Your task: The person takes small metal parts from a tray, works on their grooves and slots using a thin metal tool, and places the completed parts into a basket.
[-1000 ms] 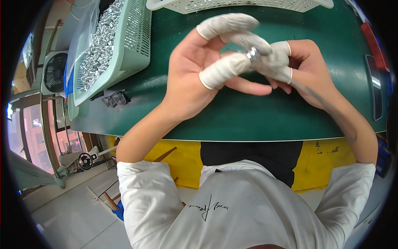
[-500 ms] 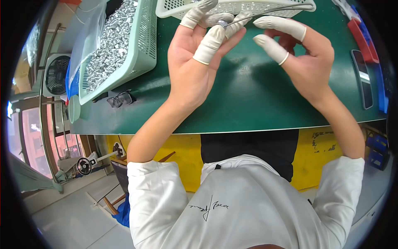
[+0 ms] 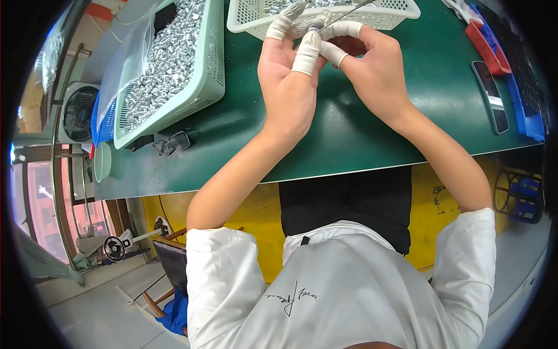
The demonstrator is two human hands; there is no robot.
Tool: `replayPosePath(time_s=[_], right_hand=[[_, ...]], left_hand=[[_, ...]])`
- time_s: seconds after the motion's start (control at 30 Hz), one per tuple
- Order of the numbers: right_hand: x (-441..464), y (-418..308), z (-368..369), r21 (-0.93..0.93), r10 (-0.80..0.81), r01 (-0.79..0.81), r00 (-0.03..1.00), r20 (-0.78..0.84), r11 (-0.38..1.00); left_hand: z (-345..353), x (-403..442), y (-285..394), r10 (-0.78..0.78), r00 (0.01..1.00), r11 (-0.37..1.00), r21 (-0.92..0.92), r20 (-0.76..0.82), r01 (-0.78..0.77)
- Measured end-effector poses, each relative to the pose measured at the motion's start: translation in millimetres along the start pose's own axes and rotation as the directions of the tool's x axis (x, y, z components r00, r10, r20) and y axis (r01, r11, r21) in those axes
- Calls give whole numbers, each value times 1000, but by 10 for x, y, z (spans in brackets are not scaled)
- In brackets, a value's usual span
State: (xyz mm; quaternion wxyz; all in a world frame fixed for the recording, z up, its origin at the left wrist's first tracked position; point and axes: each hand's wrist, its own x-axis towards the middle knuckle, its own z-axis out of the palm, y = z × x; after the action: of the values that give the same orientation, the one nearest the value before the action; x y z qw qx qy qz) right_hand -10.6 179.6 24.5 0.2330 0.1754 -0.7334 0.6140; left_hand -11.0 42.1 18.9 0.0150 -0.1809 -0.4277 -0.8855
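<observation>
My left hand (image 3: 290, 81), with white finger cots on several fingers, is closed on a small metal part (image 3: 314, 27) between thumb and fingers. A thin metal rod (image 3: 349, 11) runs from that part up to the right, its far end outside the view. My right hand (image 3: 378, 70), also wearing white finger cots, has its thumb and forefinger drawn together right beside the left fingertips. Whatever lies between the right fingertips is hidden.
A pale green basket (image 3: 200, 87) full of small metal parts stands at the left. Behind my hands is a white perforated basket (image 3: 389, 20). Eyeglasses (image 3: 172, 142) lie near the front left, a phone (image 3: 490, 96) at the right, beside a red bin (image 3: 487, 49).
My right hand has moved left and its fingers have closed in at the left fingertips. The rod now points more steeply up. The view has shifted slightly.
</observation>
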Motion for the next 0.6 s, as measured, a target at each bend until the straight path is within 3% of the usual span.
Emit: replayPosePath(time_s=[0.1, 0.3, 0.4, 0.6], right_hand=[[37, 7, 61, -13, -19, 19, 1000, 24, 1000], [82, 67, 94, -252, 6, 30, 990, 142, 967], [70, 49, 72, -231, 80, -43, 985, 154, 972], [36, 103, 68, -331, -2, 44, 992, 126, 943]], left_hand=[[4, 16, 43, 18, 1000, 1000, -9, -14, -18], [-122, 21, 12, 33, 999, 999, 43, -5, -33], [-156, 33, -7, 21, 1000, 999, 38, 10, -21], [-97, 15, -9, -2, 1000, 997, 71, -8, 2]])
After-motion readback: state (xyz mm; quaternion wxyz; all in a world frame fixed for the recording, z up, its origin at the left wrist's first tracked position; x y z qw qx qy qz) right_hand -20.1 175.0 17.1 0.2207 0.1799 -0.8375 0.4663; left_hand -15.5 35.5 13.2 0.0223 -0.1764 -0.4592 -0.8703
